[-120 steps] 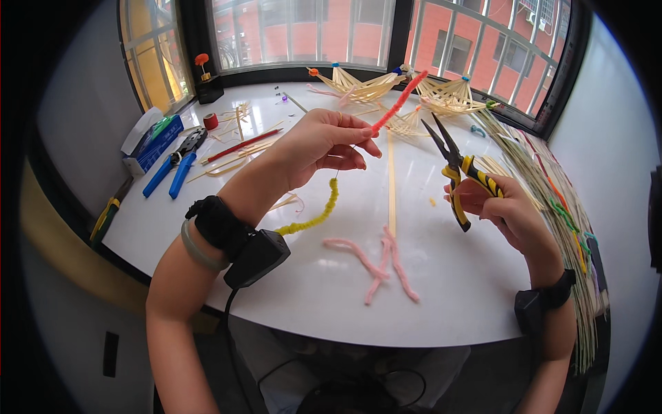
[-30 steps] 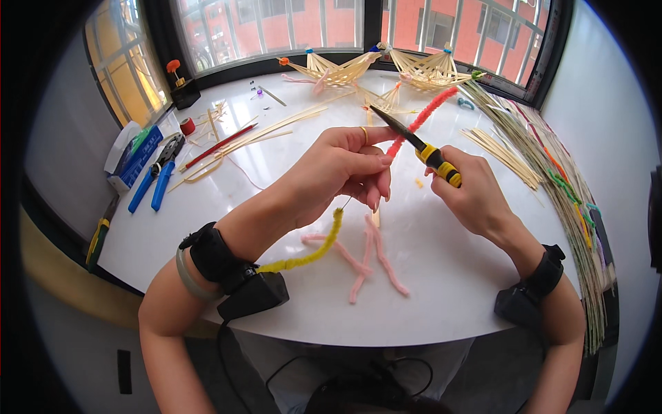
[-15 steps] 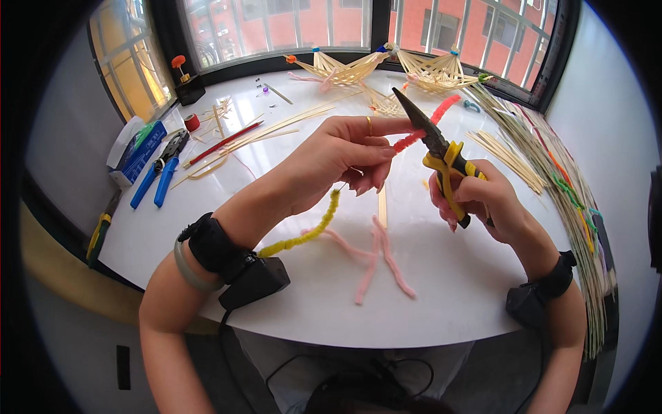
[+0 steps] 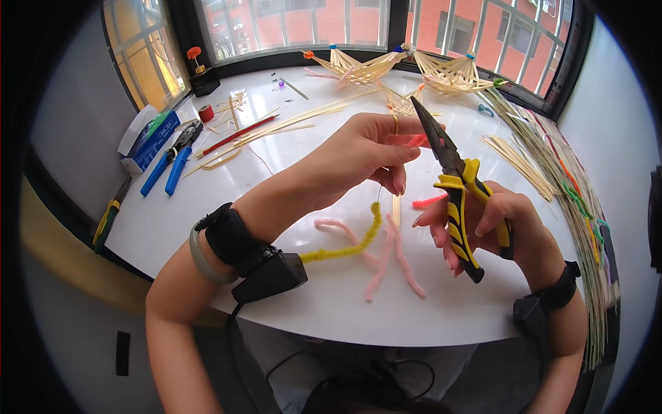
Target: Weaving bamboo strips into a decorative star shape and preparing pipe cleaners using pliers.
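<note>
My left hand (image 4: 383,148) is pinched on a short coral pipe cleaner (image 4: 418,140). A yellow-green pipe cleaner (image 4: 355,248) hangs below it, its thin wire end reaching up toward the fingers. In my right hand (image 4: 507,221) are yellow-and-black long-nose pliers (image 4: 452,165), pointing up and to the left with their handles spread. Their jaws are beside the left fingertips. A separate coral piece (image 4: 429,201) shows by the right fingers; whether it rests on the table or is falling I cannot tell. Pale pink pipe cleaners (image 4: 389,259) lie below, at the end of a flat bamboo strip (image 4: 396,207).
Woven bamboo pieces (image 4: 358,69) stand along the window. Bamboo strips (image 4: 520,165) and a long bundle of stems (image 4: 572,207) lie at the right. At the left are blue-handled pliers (image 4: 169,159), a red pencil (image 4: 238,134), a red spool (image 4: 205,113) and a blue box (image 4: 152,141).
The coral pipe cleaner, one length across the pliers before, is now in two pieces. The pliers' handles have spread, and the right hand has moved slightly down and right. The view has shifted.
</note>
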### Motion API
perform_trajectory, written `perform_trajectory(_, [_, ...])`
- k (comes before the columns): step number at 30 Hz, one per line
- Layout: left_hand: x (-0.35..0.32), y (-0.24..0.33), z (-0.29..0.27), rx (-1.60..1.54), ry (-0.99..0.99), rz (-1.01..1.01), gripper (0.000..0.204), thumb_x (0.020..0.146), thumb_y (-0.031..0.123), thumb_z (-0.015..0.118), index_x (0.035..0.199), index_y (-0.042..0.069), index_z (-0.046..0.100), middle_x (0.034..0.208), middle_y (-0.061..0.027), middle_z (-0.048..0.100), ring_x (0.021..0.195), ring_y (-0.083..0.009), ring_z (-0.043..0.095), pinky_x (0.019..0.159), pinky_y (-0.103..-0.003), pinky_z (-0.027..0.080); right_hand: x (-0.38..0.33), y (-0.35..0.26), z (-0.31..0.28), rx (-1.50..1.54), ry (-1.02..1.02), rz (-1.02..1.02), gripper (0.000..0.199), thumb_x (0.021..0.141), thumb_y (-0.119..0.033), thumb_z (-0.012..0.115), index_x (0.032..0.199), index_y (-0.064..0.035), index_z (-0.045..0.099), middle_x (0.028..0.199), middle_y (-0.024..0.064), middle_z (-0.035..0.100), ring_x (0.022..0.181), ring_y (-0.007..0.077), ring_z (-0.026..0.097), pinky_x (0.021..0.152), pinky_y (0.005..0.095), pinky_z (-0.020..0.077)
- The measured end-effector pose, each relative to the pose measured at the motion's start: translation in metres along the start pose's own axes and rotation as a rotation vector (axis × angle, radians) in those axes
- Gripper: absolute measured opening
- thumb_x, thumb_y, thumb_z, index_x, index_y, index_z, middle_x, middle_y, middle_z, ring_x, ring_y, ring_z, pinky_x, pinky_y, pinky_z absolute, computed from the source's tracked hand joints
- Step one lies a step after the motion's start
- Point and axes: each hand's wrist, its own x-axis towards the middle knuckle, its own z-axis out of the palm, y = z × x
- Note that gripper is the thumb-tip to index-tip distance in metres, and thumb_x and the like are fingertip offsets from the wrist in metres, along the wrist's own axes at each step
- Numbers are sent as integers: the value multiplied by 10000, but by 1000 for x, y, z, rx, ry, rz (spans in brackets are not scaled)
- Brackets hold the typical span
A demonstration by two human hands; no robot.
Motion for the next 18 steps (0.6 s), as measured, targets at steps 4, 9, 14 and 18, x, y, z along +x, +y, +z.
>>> perform_trajectory(4, [1,1,-2,155,-84,41,337,811,67,597,1143,19,572,985,-81,648,569,-32,500,503,-175,421,8,10,-3,20,75,-104,513,633,-160,446,1069,104,502,976,194,578,677,221,566,597,300,487])
perform_trajectory(9, [2,-2,-12,513,86,193,171,808,49,607,964,19,669,823,-56,670,649,-43,549,566,-177,414,0,-9,-7,-189,380,-138,542,646,-101,462,1141,123,469,744,152,606,371,80,407,371,193,374])
perform_trajectory(14, [-3,0,-10,849,79,137,170,780,51,625,941,24,672,839,-67,676,644,-72,560,562,-220,419,-16,-27,-28,-471,518,-100,349,773,-88,556,1072,89,517,818,165,642,404,55,443,370,178,353])
perform_trajectory(18, [-7,3,-11,954,-107,48,202,703,66,675,904,51,681,832,-53,665,587,-135,520,547,-261,410,-11,-9,-41,-768,738,12,344,797,-103,593,1083,71,509,911,132,626,542,66,501,424,183,388])
